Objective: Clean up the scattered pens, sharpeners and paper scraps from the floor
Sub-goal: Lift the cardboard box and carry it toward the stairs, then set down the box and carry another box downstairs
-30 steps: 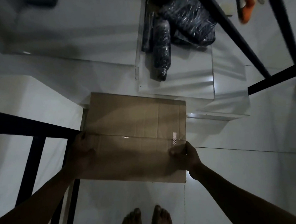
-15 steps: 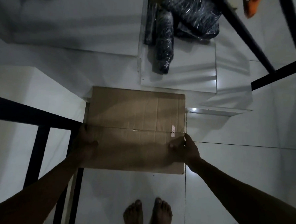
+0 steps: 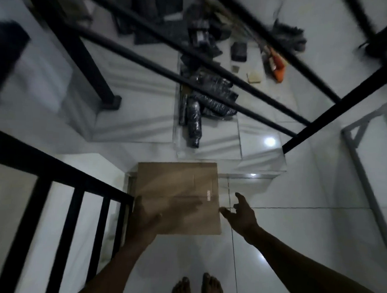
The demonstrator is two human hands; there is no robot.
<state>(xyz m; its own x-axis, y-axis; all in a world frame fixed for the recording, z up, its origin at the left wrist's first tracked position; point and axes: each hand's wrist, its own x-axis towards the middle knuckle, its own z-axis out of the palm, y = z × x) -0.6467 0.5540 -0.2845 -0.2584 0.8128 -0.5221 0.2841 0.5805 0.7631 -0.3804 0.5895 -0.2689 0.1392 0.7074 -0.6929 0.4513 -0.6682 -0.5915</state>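
Now hands point(image 3: 240, 216) off — cardboard box point(image 3: 179, 190) closed

- Right hand point(image 3: 240, 216) let go of the flat brown cardboard sheet point(image 3: 179, 190); now just off its right edge, fingers spread, not touching as far as visible.
- Left hand point(image 3: 148, 218) no longer grips the left edge; now blurred, fingers laid out flat over the sheet's lower left part.
- Camera tilted up: more floor beyond the black metal railing bars point(image 3: 214, 64) shows, incl. orange object point(image 3: 278, 69), dark wrapped bundles point(image 3: 204, 102).
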